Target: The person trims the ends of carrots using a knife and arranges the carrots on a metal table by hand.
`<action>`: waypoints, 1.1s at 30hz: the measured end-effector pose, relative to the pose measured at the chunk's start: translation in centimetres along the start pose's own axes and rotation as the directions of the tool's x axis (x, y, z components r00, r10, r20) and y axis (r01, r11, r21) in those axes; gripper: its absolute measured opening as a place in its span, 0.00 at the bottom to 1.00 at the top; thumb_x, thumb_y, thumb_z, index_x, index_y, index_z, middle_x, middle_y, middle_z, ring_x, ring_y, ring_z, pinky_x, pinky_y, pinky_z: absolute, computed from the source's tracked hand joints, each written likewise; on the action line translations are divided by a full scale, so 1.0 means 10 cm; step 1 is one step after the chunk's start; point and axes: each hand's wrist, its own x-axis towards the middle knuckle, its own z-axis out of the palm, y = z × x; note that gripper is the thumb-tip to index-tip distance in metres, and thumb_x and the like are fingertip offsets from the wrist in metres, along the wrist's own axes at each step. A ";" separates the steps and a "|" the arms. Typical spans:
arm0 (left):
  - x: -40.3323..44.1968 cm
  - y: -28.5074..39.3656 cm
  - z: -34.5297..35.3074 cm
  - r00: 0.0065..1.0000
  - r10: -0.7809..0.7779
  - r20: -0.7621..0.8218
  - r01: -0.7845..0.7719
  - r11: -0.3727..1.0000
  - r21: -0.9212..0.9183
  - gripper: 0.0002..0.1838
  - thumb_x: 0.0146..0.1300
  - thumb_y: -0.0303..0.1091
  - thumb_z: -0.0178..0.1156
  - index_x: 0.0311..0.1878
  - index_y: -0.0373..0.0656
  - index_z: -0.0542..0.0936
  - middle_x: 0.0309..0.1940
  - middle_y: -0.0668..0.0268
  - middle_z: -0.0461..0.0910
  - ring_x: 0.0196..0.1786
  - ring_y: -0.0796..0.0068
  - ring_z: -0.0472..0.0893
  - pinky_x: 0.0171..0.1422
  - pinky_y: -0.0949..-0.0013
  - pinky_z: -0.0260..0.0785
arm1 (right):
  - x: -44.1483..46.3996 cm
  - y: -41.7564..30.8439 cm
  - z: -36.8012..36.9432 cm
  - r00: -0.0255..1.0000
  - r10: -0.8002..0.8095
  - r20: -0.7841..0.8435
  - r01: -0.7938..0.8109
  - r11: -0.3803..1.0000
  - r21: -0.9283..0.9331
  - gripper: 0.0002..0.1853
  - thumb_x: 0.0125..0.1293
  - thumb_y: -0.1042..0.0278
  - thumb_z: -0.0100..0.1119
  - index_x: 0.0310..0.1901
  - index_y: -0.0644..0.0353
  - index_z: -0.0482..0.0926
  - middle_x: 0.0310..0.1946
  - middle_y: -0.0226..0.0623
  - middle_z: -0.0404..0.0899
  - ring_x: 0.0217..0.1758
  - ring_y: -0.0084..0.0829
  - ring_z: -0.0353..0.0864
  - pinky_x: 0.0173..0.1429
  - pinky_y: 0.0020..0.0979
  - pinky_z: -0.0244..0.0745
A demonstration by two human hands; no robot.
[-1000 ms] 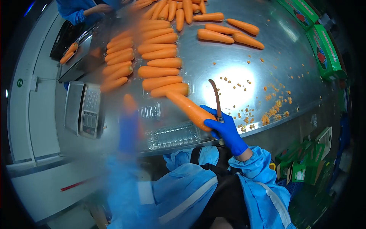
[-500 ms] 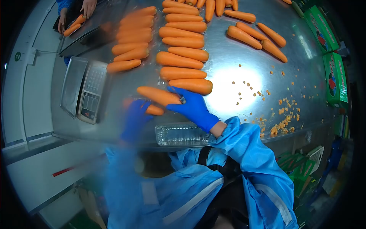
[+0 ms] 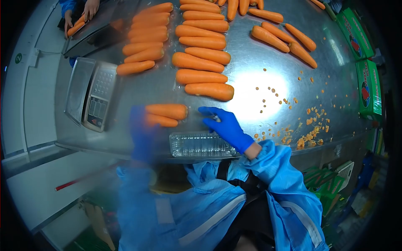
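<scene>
Two carrots (image 3: pixel 167 111) lie side by side on the steel table, roughly level. My left hand (image 3: pixel 143 136), in a blue glove, is smeared by motion at their left ends; whether it grips them I cannot tell. To the right of the carrots, and apart from them, is my gloved right hand (image 3: pixel 226 127). Its index finger and thumb point left with a gap between them, while a small shiny metal tool (image 3: pixel 216 119) shows among the fingers, mostly hidden. Just below the carrots, a clear plastic tray (image 3: pixel 203 144) sits at the table's near edge.
Carrots in a column (image 3: pixel 201 61) and a left group (image 3: pixel 146 38) lie beyond my hands. A scale (image 3: pixel 98 96) stands left. Carrot scraps (image 3: pixel 312 129) and green boxes (image 3: pixel 368 88) are right. Another person's hands (image 3: pixel 90 10) hold carrots at top left.
The carrot that my right hand was holding now lies level beside the other one. My right hand has let go and moved right and down. My left hand has shifted slightly left.
</scene>
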 end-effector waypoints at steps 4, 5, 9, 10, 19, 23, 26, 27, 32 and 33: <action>0.00 0.08 0.25 0.956 -0.040 0.290 -0.075 0.925 0.374 0.47 0.53 0.45 0.70 0.74 0.47 0.60 0.72 0.56 0.61 0.77 0.50 0.55 0.79 0.47 0.41 | -0.38 0.23 -0.19 0.991 0.015 -0.136 0.008 0.986 0.165 0.18 0.68 0.68 0.60 0.58 0.58 0.78 0.50 0.33 0.83 0.42 0.20 0.81 0.38 0.23 0.77; -0.02 -0.05 0.33 0.961 -0.020 0.275 -0.076 0.941 0.331 0.47 0.54 0.50 0.67 0.75 0.48 0.58 0.73 0.56 0.60 0.77 0.49 0.53 0.79 0.46 0.36 | -0.51 0.27 -0.24 0.985 0.025 -0.173 0.011 0.979 0.201 0.17 0.68 0.68 0.61 0.58 0.58 0.79 0.50 0.33 0.83 0.41 0.20 0.81 0.37 0.23 0.77; 0.13 -0.44 0.18 0.892 -0.274 0.361 0.297 0.955 -0.009 0.47 0.55 0.47 0.67 0.75 0.47 0.58 0.73 0.55 0.60 0.77 0.49 0.54 0.78 0.46 0.39 | -0.99 0.28 -0.44 0.929 0.183 -0.323 -0.121 0.972 0.203 0.16 0.67 0.69 0.61 0.56 0.61 0.80 0.47 0.34 0.84 0.37 0.19 0.82 0.35 0.21 0.76; 0.20 -0.58 0.12 0.904 -0.261 0.339 0.278 0.961 -0.003 0.46 0.55 0.47 0.67 0.75 0.47 0.57 0.73 0.54 0.60 0.77 0.48 0.54 0.78 0.46 0.40 | -1.11 0.35 -0.51 0.915 0.204 -0.348 -0.137 0.969 0.206 0.16 0.67 0.69 0.60 0.56 0.61 0.80 0.47 0.33 0.84 0.37 0.18 0.82 0.35 0.20 0.76; 1.03 -0.93 0.16 0.999 0.026 0.024 -0.035 0.880 0.473 0.45 0.56 0.40 0.68 0.76 0.52 0.58 0.73 0.53 0.57 0.74 0.43 0.57 0.77 0.45 0.45 | -1.35 0.55 -0.57 0.868 0.224 -0.443 -0.113 0.958 0.264 0.16 0.66 0.70 0.62 0.55 0.60 0.81 0.44 0.31 0.85 0.35 0.16 0.80 0.34 0.20 0.77; 1.04 -0.62 0.25 0.996 -0.010 -0.087 0.046 0.904 0.425 0.43 0.52 0.37 0.71 0.73 0.51 0.64 0.71 0.54 0.62 0.71 0.46 0.62 0.74 0.49 0.54 | -1.32 0.48 -0.55 0.869 0.141 -0.474 -0.065 0.983 0.173 0.16 0.66 0.69 0.62 0.56 0.59 0.80 0.44 0.30 0.85 0.35 0.16 0.79 0.34 0.20 0.77; 0.85 -0.11 0.44 0.999 0.024 -0.042 -0.019 0.993 0.117 0.38 0.51 0.35 0.72 0.67 0.49 0.71 0.64 0.57 0.71 0.66 0.53 0.69 0.70 0.55 0.61 | -1.38 0.50 -0.58 0.870 0.165 -0.465 -0.098 0.982 0.164 0.17 0.66 0.68 0.62 0.56 0.59 0.80 0.44 0.30 0.85 0.35 0.16 0.79 0.34 0.20 0.77; 0.77 0.12 0.44 0.995 0.069 0.071 -0.079 0.987 0.140 0.34 0.51 0.35 0.72 0.64 0.49 0.74 0.60 0.58 0.76 0.64 0.56 0.73 0.68 0.58 0.64 | -1.41 0.53 -0.58 0.867 0.137 -0.479 -0.068 0.985 0.159 0.17 0.66 0.68 0.62 0.56 0.58 0.80 0.44 0.30 0.85 0.35 0.17 0.79 0.34 0.20 0.77; 0.17 0.68 0.69 0.893 0.124 0.432 -0.023 0.972 -0.232 0.21 0.51 0.34 0.72 0.50 0.44 0.82 0.48 0.61 0.83 0.51 0.59 0.81 0.58 0.60 0.72 | -1.48 0.59 -0.61 0.864 0.107 -0.492 -0.042 0.989 0.142 0.16 0.66 0.68 0.62 0.56 0.57 0.81 0.42 0.31 0.85 0.33 0.18 0.80 0.34 0.20 0.77; 0.11 0.72 0.75 0.890 0.122 0.439 -0.029 0.977 -0.212 0.20 0.51 0.33 0.72 0.49 0.44 0.82 0.47 0.61 0.83 0.49 0.60 0.82 0.57 0.61 0.72 | -1.48 0.61 -0.61 0.866 0.061 -0.496 0.006 0.991 0.133 0.16 0.66 0.68 0.62 0.55 0.56 0.81 0.40 0.31 0.85 0.33 0.17 0.80 0.35 0.21 0.77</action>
